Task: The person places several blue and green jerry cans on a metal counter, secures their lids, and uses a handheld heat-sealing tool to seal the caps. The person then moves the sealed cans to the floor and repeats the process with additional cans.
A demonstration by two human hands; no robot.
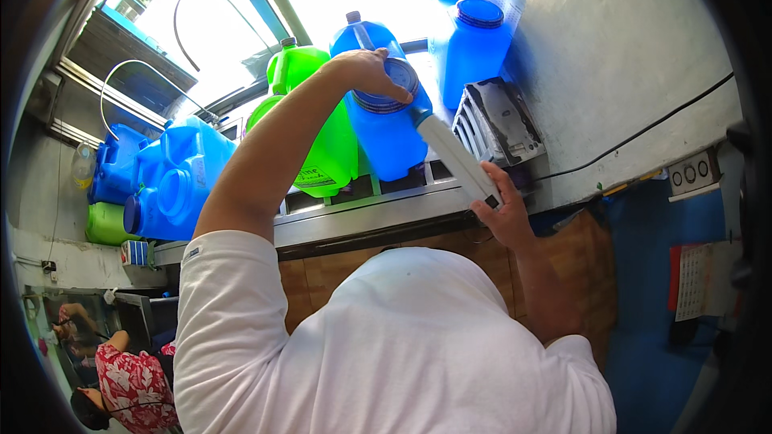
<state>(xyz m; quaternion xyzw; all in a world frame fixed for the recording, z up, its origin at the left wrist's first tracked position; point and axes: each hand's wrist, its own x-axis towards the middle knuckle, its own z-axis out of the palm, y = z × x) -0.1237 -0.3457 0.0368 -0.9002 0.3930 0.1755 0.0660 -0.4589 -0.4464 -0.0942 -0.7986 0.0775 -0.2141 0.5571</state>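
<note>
A blue water jug [386, 145] with a handle and a wide round lid [400, 74] stands on the metal counter ahead of me. My left hand [366, 75] reaches over it, fingers and thumb closed around the lid. In my right hand [508, 207] is a long, pale grey, box-shaped tool [454, 157], gripped at its lower end. Its bluish upper tip comes close to the side of the jug below the lid; I cannot tell whether they touch. Left of this jug is a bright green jug [334, 141] with a dark cap, partly behind my left forearm.
Another blue jug [478, 44] stands at the back right beside a grey slotted metal box [503, 124]. More blue containers [185, 173] sit at the left on the counter [362, 213]. A black cable [643, 128] runs along the right wall. A person in a red patterned shirt [137, 378] is at lower left.
</note>
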